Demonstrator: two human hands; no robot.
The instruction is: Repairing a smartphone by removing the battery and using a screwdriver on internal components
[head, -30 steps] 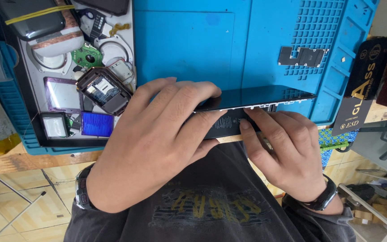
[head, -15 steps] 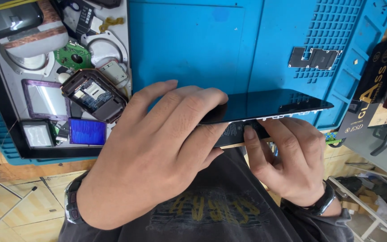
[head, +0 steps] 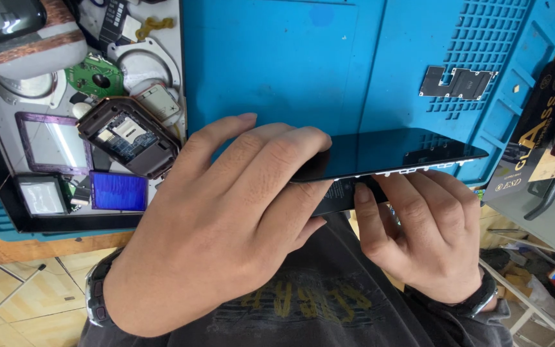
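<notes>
Here, a dark phone (head: 387, 154) is being gripped edge-on over the blue mat (head: 271, 64) by the left hand (head: 226, 225) and right hand (head: 425, 238), both closed on it.

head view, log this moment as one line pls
left hand: grips black phone screen | right hand: fingers under its edge | screen: lifted, tilted over blue mat | parts tray: left
</notes>
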